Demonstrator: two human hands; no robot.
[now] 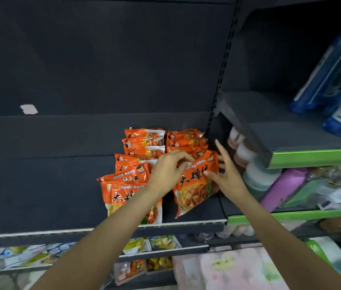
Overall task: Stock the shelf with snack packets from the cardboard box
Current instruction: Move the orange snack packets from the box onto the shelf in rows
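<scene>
While both hands meet at one orange packet [194, 183] on the shelf [50, 185], the left hand [166, 171] pinches its top edge. The right hand [227, 174], fingers spread, presses its right side.

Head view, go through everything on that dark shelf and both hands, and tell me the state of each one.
front right packet: tilted, held by both hands
left hand: pinches its top edge
right hand: fingers spread against its right side
left row packets: overlapping, leaning back
rear right packets: stacked behind
dark shelf: bare on the left
</scene>
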